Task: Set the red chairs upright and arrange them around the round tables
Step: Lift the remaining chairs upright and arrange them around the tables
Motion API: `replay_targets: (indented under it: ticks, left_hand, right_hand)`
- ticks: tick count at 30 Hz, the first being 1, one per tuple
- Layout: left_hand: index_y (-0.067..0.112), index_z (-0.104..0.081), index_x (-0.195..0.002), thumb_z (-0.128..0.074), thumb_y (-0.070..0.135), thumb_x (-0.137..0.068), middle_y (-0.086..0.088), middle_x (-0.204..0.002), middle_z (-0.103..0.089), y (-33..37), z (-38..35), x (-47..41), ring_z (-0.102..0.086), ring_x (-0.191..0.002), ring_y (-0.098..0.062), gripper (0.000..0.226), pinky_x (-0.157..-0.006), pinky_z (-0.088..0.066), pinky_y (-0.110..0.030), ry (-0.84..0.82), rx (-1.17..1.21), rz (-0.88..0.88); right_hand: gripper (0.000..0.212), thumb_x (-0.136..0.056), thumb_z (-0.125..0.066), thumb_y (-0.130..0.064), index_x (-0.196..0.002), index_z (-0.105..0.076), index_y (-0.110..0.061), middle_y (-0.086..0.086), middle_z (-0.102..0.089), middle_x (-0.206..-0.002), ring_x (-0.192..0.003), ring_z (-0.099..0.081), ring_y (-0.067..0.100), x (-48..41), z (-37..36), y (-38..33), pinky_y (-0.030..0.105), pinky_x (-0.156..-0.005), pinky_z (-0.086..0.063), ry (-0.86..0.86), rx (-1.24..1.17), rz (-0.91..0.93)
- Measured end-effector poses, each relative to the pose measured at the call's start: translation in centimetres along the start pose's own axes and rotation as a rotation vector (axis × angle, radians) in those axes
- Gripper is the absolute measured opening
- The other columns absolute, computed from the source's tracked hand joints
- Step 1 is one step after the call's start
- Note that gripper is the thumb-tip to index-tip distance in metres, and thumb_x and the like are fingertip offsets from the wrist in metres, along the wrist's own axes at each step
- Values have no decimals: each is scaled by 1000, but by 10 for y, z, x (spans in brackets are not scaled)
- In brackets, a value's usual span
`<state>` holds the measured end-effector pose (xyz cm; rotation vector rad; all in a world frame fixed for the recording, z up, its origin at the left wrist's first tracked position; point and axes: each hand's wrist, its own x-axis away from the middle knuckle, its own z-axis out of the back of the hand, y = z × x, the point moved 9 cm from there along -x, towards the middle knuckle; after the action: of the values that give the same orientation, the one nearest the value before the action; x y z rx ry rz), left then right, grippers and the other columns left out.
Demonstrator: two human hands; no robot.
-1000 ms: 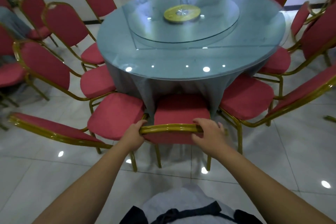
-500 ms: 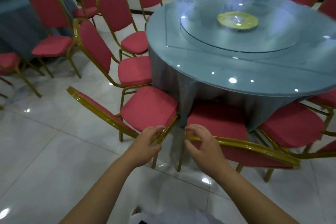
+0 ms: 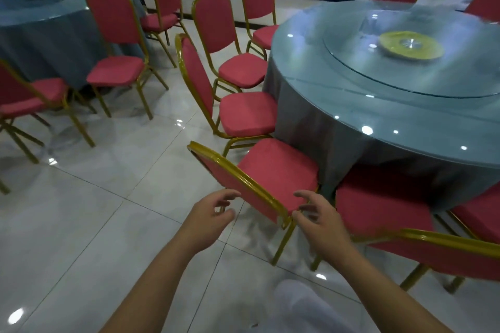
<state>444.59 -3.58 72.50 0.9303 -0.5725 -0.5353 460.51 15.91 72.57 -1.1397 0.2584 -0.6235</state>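
Standing upright: red, gold-framed chair.

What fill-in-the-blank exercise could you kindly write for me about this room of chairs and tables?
1. The left hand and the right hand are both ____, holding nothing.
2. The chair nearest the hands has a ____ seat.
3. The table beside that chair has a top that is ____ in shape.

Missing words: open; red; round.
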Motion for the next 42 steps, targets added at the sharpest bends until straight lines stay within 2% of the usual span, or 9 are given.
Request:
replay_targets:
  ticks: [6, 13, 19, 22, 27, 30, 35, 39, 42]
  left_hand:
    - [51, -61, -104, -60, 11, -93, 24, -114, -62, -19, 51, -41, -53, -106, 16, 41, -68, -45, 0, 19, 72, -21]
    - [44, -63, -109, -60, 12, -94, 23, -112, -64, -36, 142, -141, -57, -109, 5, 35, -76, -44, -6, 33, 6, -5]
    - [44, -64, -113, -60, 16, -94, 25, -114, -63, -58, 211, -221, -57, -109, 8, 33, -77, -43, -6, -48, -106, 48]
    - [42, -66, -112, -61, 16, -94, 24, -112, -65, -76, 241, -253, -59, -107, 7, 32, -80, -45, -13, -20, -96, 69]
    - [49, -65, -106, -61, 18, -94, 26, -113, -65, -106, 254, -300, -59, -107, 8, 34, -86, -49, -18, -167, -73, 70]
    - [52, -64, -104, -61, 20, -94, 28, -112, -64, -121, 273, -338, -58, -105, 12, 34, -80, -47, -13, -237, -80, 49]
    - [56, -60, -104, -60, 22, -95, 31, -112, -60, -138, 342, -402, -58, -107, 9, 35, -75, -45, -9, -339, -120, -6]
    - [51, -62, -107, -60, 19, -95, 27, -112, -62, -136, 424, -465, -59, -104, 6, 34, -78, -46, -14, -323, -147, -86]
    - [46, -64, -110, -60, 18, -94, 25, -111, -63, -129, 468, -509, -59, -103, 7, 32, -75, -46, -12, -342, -161, -141]
  right_hand:
    - [34, -90, -67, -15, -115, -62, -36, -8, -63, -114, -100, -61, 5, -63, -28, -19, 21, -79, -47, 65, -26, -23]
    - [32, -91, -65, -21, -115, -62, -41, -23, -61, -114, -95, -57, -8, -185, -95, -47, 11, -72, -47, 91, -89, -44]
    - [30, -90, -63, -16, -116, -63, -31, -7, -62, -112, -75, -56, -13, -284, -178, -81, 5, -61, -46, 13, -181, -90]
    - [28, -90, -63, -17, -114, -64, -29, -8, -62, -109, -77, -55, -12, -323, -203, -100, 4, -62, -44, 15, -176, -91]
    - [28, -90, -65, -20, -115, -65, -32, -13, -63, -109, -88, -59, -5, -360, -238, -117, 8, -68, -44, 3, -163, -118]
    - [27, -90, -65, -18, -114, -65, -32, -13, -63, -110, -93, -60, 0, -382, -258, -125, 13, -72, -43, 72, -168, -142]
    - [28, -88, -66, -12, -111, -67, -30, 1, -68, -101, -78, -60, 5, -424, -306, -152, 22, -72, -50, 209, -184, -198]
    - [31, -86, -67, -16, -112, -67, -32, -2, -70, -94, -69, -58, -5, -459, -349, -188, 17, -65, -48, 274, -171, -225]
    - [32, -86, -68, -15, -107, -65, -39, -12, -69, -98, -75, -61, -6, -484, -373, -217, 13, -67, -47, 308, -175, -207]
